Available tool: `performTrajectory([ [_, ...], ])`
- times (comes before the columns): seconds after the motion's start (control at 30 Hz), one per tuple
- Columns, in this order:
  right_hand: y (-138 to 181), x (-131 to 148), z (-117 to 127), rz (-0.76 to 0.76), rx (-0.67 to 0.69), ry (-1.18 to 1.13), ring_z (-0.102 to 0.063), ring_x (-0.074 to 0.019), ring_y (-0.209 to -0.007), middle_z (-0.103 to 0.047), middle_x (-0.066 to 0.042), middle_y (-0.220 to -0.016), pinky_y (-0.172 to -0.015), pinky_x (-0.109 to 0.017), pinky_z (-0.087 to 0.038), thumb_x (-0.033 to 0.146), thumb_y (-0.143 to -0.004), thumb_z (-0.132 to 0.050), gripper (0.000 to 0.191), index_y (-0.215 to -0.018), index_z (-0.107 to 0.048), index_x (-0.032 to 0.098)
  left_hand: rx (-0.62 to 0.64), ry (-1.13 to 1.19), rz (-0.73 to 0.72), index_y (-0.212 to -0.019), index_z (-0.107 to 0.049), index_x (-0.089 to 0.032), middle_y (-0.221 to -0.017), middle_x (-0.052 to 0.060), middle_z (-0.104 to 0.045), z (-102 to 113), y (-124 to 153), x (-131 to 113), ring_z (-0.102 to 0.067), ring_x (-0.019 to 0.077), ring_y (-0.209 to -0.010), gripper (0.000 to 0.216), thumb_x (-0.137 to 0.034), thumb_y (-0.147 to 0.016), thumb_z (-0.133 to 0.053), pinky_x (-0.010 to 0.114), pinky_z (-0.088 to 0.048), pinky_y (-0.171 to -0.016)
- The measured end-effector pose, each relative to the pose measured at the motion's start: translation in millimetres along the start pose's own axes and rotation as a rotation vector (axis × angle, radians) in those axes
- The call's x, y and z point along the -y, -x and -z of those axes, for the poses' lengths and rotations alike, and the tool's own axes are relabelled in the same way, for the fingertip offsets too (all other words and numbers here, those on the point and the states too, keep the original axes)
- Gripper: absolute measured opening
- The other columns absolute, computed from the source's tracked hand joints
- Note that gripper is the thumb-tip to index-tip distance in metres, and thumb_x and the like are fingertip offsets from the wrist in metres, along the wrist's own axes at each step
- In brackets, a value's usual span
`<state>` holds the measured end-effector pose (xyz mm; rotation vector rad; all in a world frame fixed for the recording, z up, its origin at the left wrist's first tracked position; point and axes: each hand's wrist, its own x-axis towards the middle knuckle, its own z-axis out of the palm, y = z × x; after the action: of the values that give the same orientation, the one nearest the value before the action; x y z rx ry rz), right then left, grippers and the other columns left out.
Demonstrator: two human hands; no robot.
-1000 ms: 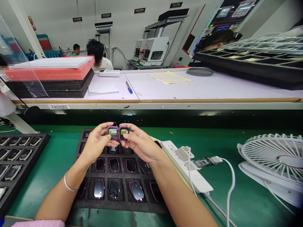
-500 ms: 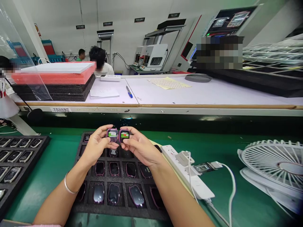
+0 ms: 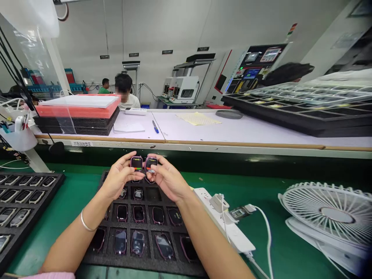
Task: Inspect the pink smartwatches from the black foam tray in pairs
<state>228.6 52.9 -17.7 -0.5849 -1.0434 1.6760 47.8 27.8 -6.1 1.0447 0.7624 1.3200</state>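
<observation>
Hands: 2, each closed on its own item. The left hand (image 3: pixel 117 177) grips a purple-framed watch unit (image 3: pixel 136 163) between thumb and fingers. The right hand (image 3: pixel 166 176) grips a second watch unit (image 3: pixel 151 162) likewise, thumb over the lower part of its screen. Both units are held up side by side, screens lit, above the far end of a black foam tray (image 3: pixel 145 266). Whether the 2 frames touch cannot be told for certain — the gap is too narrow at this scale — and the screen text is unreadable.

Surroundings: the tray lies on the green counter (image 3: pixel 66 207), further purple-framed units seated in its compartments. Left: a second tray (image 3: pixel 35 219) of pale-framed units. Right: a white power strip (image 3: pixel 240 238) and, beyond it, a white fan (image 3: pixel 334 215).
</observation>
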Motion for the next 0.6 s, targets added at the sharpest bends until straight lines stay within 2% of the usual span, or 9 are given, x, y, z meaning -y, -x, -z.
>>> performTrajectory([
  [0.13,-24.1,39.7,-18.4,0.183,0.147,0.061,-0.062,-0.0147,-0.064,-0.071,-0.003,-0.089,-0.06,-0.028,-0.048,0.051,-0.08,-0.082,0.049,-0.112,-0.061,0.021,0.062,-0.089,-0.192,-0.136,-0.058,-0.017,-0.108,0.006,-0.072,-11.3,-20.8,-39.1,-0.076,0.0167,-0.073,0.069,-0.018,-0.07,-0.077,0.027,-0.065,-0.071],
  [0.3,-50.3,91.2,-41.5,0.366,0.273,0.183,-0.062,-0.0147,-0.062,-0.068,0.0,-0.086,-0.06,-0.028,-0.049,0.045,-0.087,-0.076,0.04,-0.115,-0.057,0.024,0.148,-0.213,-0.463,-0.136,-0.06,-0.019,-0.109,0.004,-0.072,-23.7,-47.0,-85.1,-0.075,0.0137,-0.074,0.071,-0.016,-0.068,-0.08,0.027,-0.065,-0.074],
  [0.47,-58.3,119.4,-57.4,0.449,0.355,0.275,-0.063,-0.015,-0.062,-0.067,-0.001,-0.087,-0.058,-0.03,-0.05,0.045,-0.093,-0.068,0.031,-0.111,-0.054,0.024,0.155,-0.277,-0.614,-0.135,-0.06,-0.021,-0.104,0.003,-0.072,-29.5,-57.7,-109.1,-0.073,0.0128,-0.071,0.07,-0.016,-0.068,-0.079,0.027,-0.064,-0.073],
  [0.53,-58.9,124.3,-60.9,0.46,0.386,0.275,-0.063,-0.0145,-0.063,-0.067,0.0,-0.087,-0.058,-0.029,-0.049,0.045,-0.09,-0.071,0.036,-0.113,-0.054,0.022,0.158,-0.276,-0.638,-0.134,-0.06,-0.021,-0.103,0.002,-0.072,-32.2,-57.9,-114.2,-0.073,0.0129,-0.07,0.069,-0.015,-0.067,-0.079,0.027,-0.063,-0.072],
  [0.6,-59.5,126.9,-62.9,0.476,0.406,0.281,-0.064,-0.0136,-0.064,-0.066,0.001,-0.087,-0.06,-0.028,-0.05,0.037,-0.083,-0.075,0.041,-0.115,-0.053,0.022,0.162,-0.275,-0.656,-0.133,-0.061,-0.02,-0.101,0.002,-0.072,-34.6,-57.9,-117.9,-0.073,0.013,-0.07,0.068,-0.014,-0.067,-0.078,0.026,-0.063,-0.072],
])
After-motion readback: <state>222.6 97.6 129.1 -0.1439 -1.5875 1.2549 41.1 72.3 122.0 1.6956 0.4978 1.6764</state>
